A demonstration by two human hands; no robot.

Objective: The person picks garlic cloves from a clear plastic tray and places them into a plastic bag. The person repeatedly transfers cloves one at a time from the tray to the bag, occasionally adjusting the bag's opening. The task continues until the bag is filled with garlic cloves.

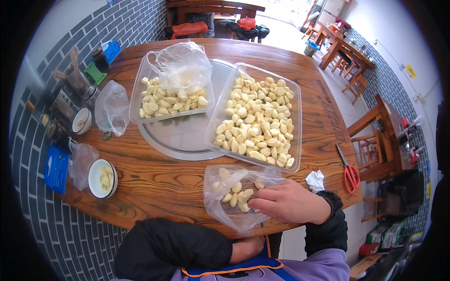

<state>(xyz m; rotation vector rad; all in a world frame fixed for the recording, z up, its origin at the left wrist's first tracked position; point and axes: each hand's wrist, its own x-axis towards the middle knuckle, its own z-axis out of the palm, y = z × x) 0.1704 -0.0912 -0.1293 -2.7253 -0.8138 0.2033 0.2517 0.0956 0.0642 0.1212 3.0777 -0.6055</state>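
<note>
My right hand [286, 202] reaches over a thin clear plastic bag [219, 210] near the table's front edge. Its fingertips are bent down beside peeled garlic cloves [242, 196] that lie in the bag's mouth; whether they grip one is hidden. Below the table edge, close to my body, is my left hand [249, 247], its fingers out of sight. Ahead of the bag stands a large clear plastic tub [298, 140] filled with peeled garlic cloves. A second clear tub [135, 102] to its left holds more garlic, with a crumpled plastic bag [184, 66] over its far part.
Red-handled scissors [348, 175] and a crumpled tissue [315, 181] lie at the right. Both tubs partly rest on a round turntable [175, 140]. At the left are a bowl with garlic [96, 188], another bowl [84, 123], plastic bags [112, 102] and chopstick holders [79, 80] beside the brick-patterned wall.
</note>
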